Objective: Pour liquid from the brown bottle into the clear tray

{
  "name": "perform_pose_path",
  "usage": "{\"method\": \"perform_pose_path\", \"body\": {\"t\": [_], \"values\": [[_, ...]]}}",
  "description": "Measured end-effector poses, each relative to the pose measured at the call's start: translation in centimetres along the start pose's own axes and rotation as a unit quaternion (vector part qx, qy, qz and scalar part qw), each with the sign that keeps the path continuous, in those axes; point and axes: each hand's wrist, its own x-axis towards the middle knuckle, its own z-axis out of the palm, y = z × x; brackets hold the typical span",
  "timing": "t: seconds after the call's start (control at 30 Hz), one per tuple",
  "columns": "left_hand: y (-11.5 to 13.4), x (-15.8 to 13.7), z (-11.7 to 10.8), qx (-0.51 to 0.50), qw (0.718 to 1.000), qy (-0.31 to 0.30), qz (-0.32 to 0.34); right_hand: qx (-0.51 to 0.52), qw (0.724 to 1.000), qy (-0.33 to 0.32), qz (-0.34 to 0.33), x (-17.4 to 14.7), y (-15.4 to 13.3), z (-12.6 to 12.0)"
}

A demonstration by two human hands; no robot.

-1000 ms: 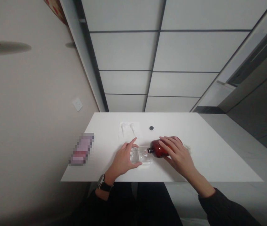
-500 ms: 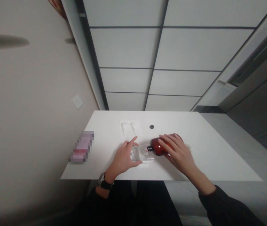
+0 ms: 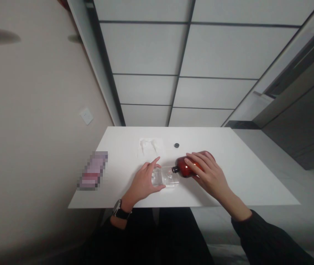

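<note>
My right hand (image 3: 209,175) is wrapped over a reddish-brown bottle (image 3: 184,167), tipped on its side with its uncapped dark mouth pointing left. That mouth hangs over the right part of a clear plastic box (image 3: 170,179), which looks like a lidded case lying open on the table. Around the box's left part curve the thumb and fingers of my left hand (image 3: 145,182), gripping it at its near and far sides. Whether liquid is flowing from the bottle cannot be made out. A small dark cap (image 3: 176,145) lies beyond the bottle.
On the white table (image 3: 245,173), a thin white sheet (image 3: 149,146), perhaps tissue or film, lies behind my left hand. A blurred-out pink package (image 3: 93,171) is near the left edge. A wall rises at the left, and white panelled doors (image 3: 146,90) stand behind the table.
The whole view has shifted slightly, moving everything a little up and left. Both hands, the bottle and the box keep nearly the same places relative to each other.
</note>
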Motion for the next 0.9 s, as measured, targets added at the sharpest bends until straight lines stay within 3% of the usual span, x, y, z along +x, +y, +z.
{"method": "perform_pose_path", "body": {"t": [0.9], "values": [[0.2,0.0,-0.1,0.004,1.000,0.006,0.002,-0.040,0.999,0.011,-0.033,1.1,0.5,-1.8]]}}
